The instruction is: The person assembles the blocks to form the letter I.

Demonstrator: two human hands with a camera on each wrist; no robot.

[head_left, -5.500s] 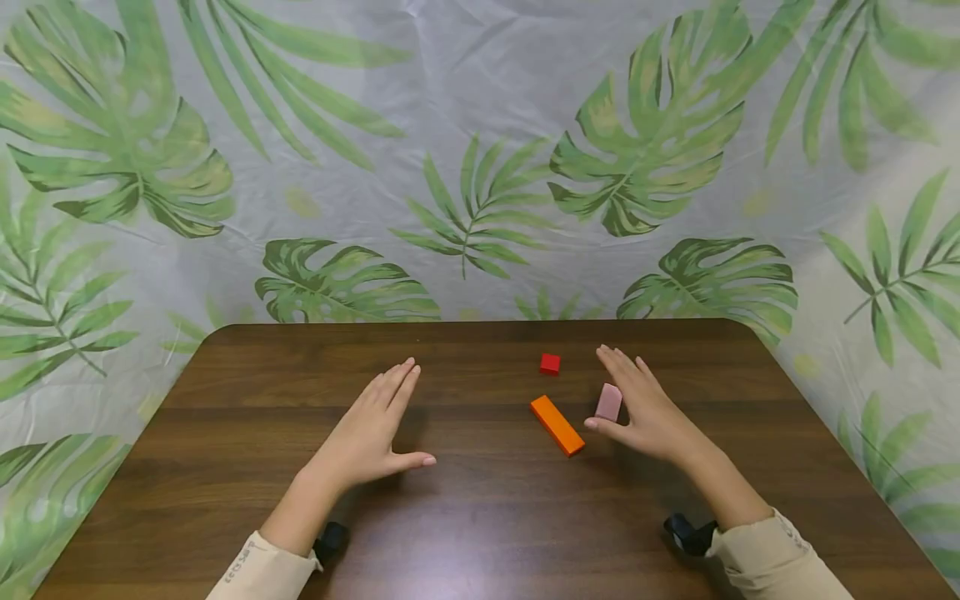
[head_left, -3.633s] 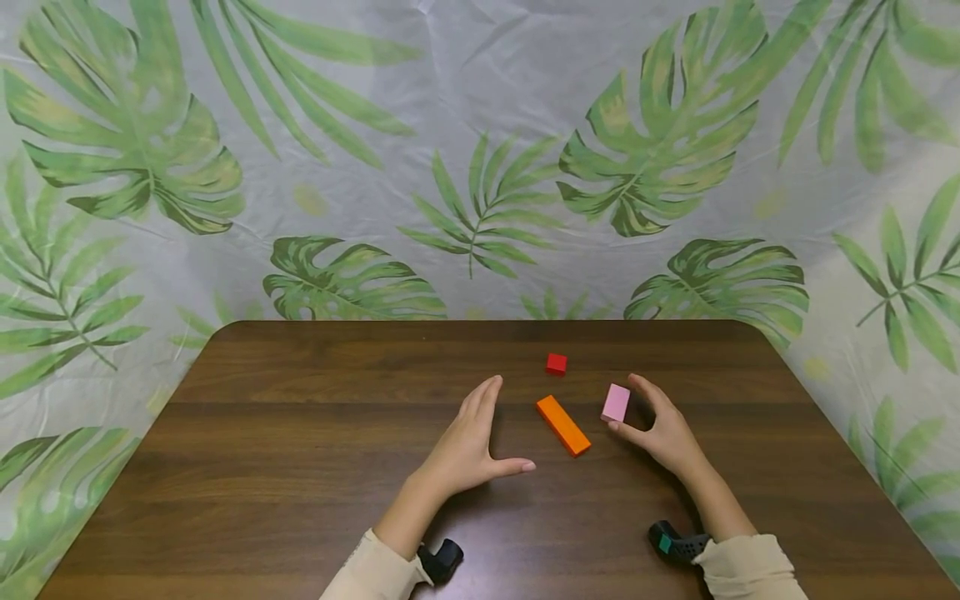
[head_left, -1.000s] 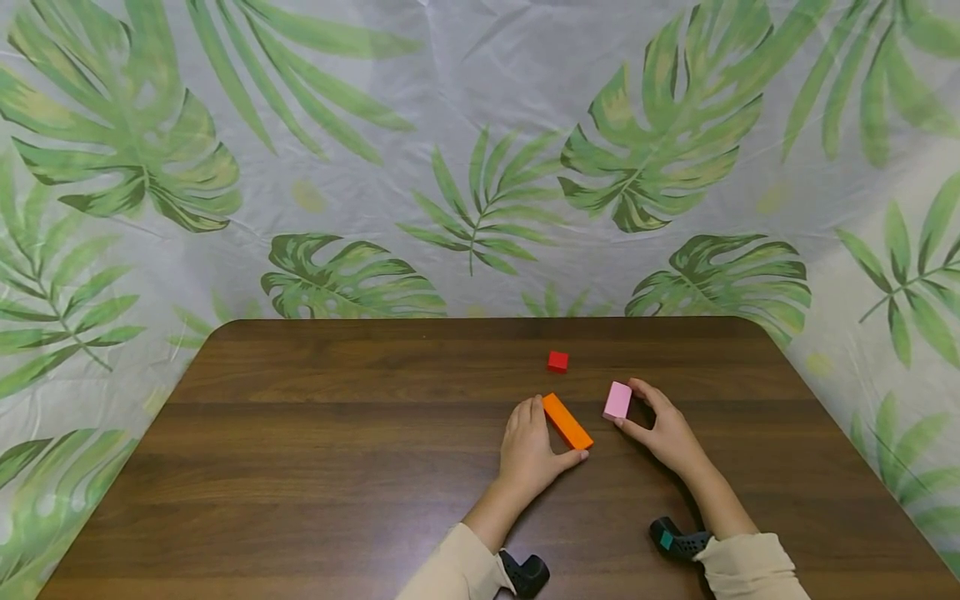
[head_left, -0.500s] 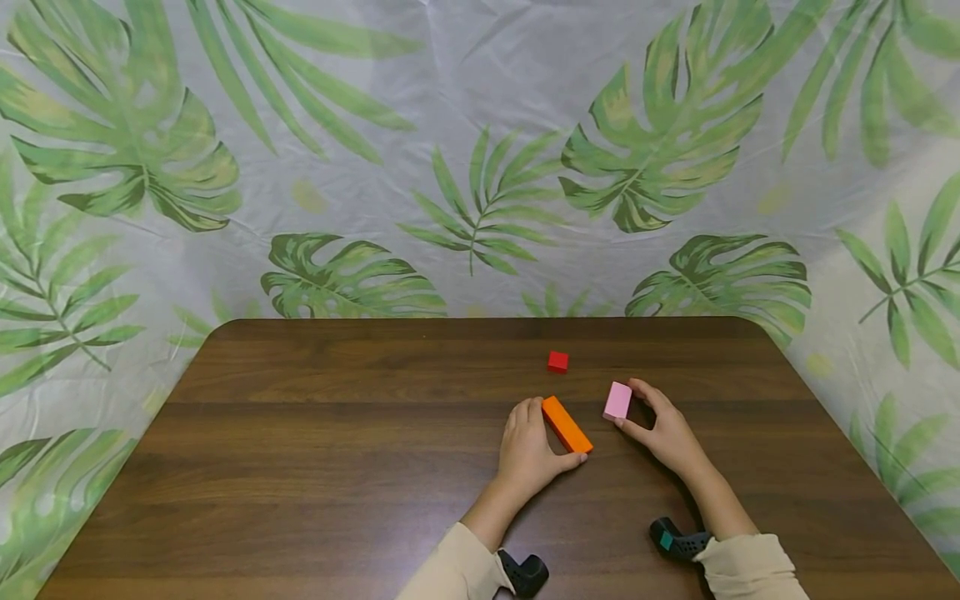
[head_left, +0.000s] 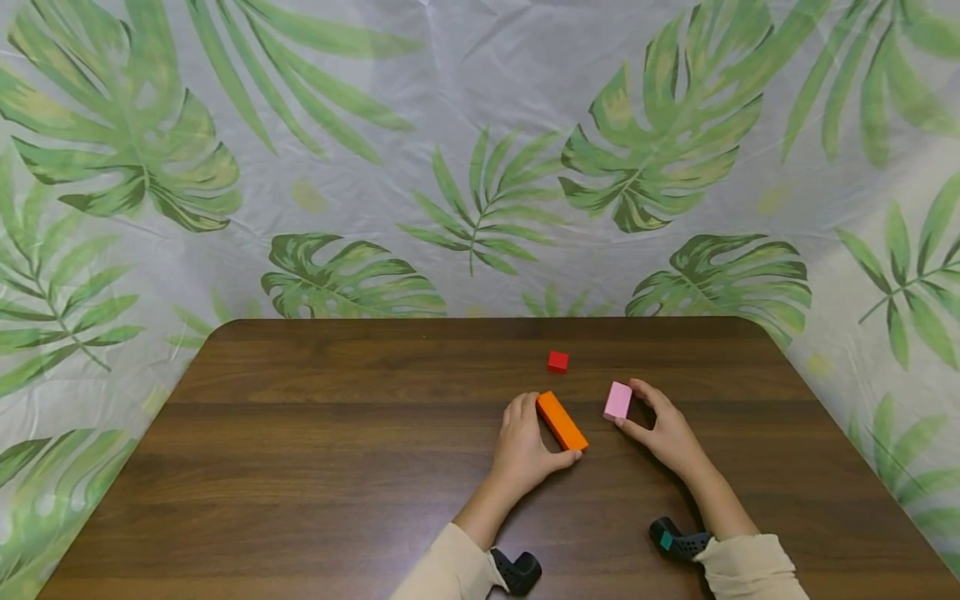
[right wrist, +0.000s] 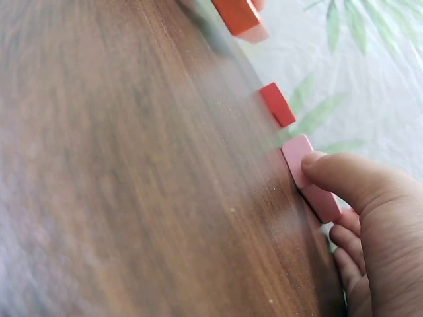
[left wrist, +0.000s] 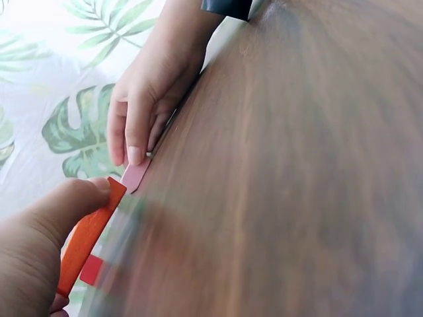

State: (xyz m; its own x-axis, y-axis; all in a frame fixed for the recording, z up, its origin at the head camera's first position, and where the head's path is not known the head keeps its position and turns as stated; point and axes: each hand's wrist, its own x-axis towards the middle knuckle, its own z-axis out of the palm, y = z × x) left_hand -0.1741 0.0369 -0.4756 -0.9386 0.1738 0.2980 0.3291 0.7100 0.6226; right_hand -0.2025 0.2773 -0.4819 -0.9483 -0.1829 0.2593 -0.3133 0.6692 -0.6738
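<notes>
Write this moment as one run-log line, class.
left hand: grips orange block | right hand: pinches pink block | red cube: apart, untouched | table

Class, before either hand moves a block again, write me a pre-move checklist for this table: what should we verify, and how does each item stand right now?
1. Left hand grips the orange block, thumb at the near end, fingers at the far end: ok.
2. Right hand pinches the pink block between thumb and fingers: ok.
3. Orange and pink blocks apart, with bare table between them: ok.
4. Red cube untouched, beyond both hands: ok.
5. Orange block lifted off the table or resting on it: cannot tell.
6. Pink block flat against the tabletop, as the right wrist view shows: ok.
</notes>
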